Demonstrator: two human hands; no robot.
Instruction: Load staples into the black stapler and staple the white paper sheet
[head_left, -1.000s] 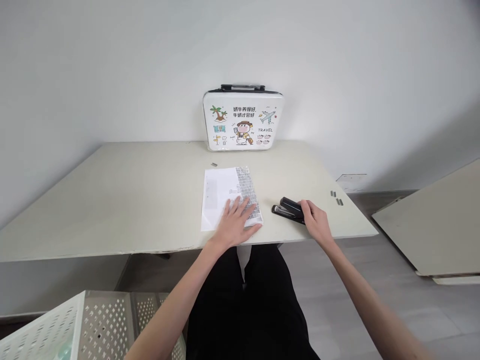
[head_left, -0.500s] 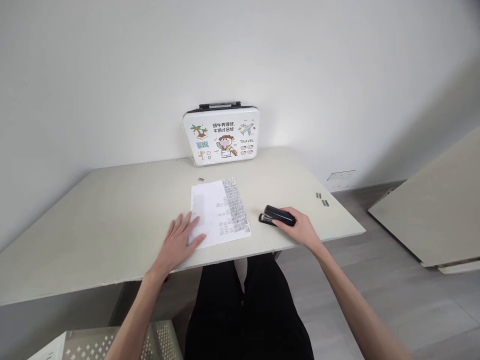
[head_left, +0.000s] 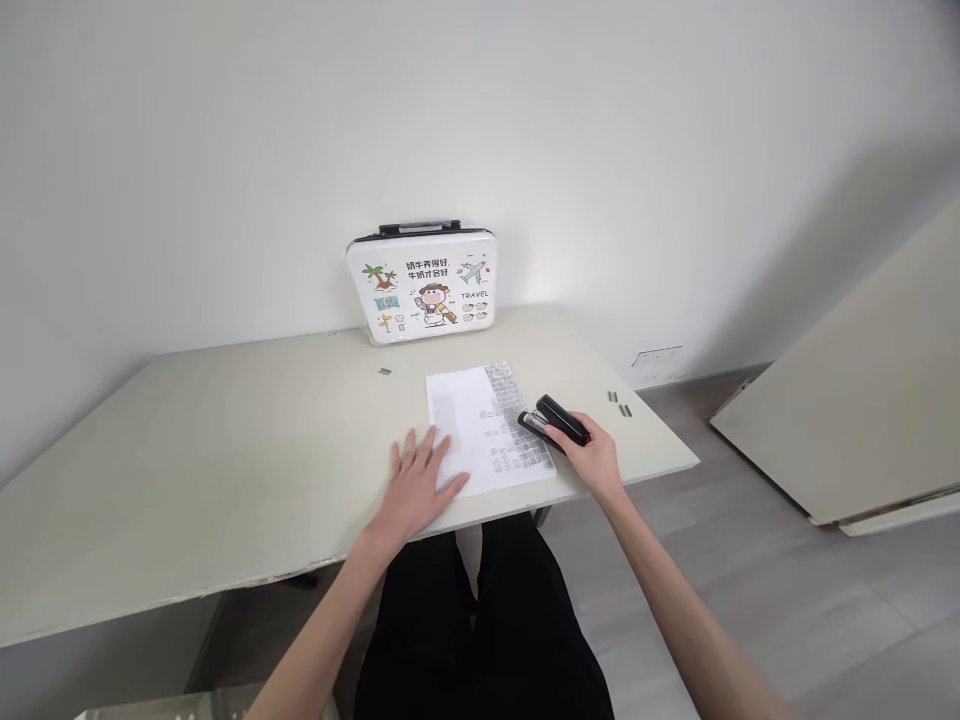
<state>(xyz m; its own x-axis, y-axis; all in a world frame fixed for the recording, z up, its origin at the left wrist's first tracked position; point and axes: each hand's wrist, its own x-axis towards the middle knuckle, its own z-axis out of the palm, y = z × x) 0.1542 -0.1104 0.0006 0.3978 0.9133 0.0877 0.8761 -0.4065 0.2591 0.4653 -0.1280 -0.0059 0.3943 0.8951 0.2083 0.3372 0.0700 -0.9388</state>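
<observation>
A sheet of white paper (head_left: 469,430), its right side covered in rows of staples, lies near the table's front edge. My left hand (head_left: 416,485) rests flat with spread fingers on its lower left corner. In my right hand (head_left: 594,455) is a black stapler (head_left: 562,420), gripped from the right. The stapler's jaws are apart and point left, and its front end overlaps the paper's right edge. Whether the paper sits between the jaws I cannot tell.
A white case (head_left: 427,290) with cartoon prints leans on the wall behind the table (head_left: 262,450). One small staple strip (head_left: 385,371) lies left of the paper, two more strips (head_left: 619,404) near the right edge. A slanted board (head_left: 847,400) stands at the right.
My left hand and the paper have slid right, towards the stapler. The stapler's front end now overlaps the paper's edge, and its jaws look wider apart. The camera view has shifted slightly.
</observation>
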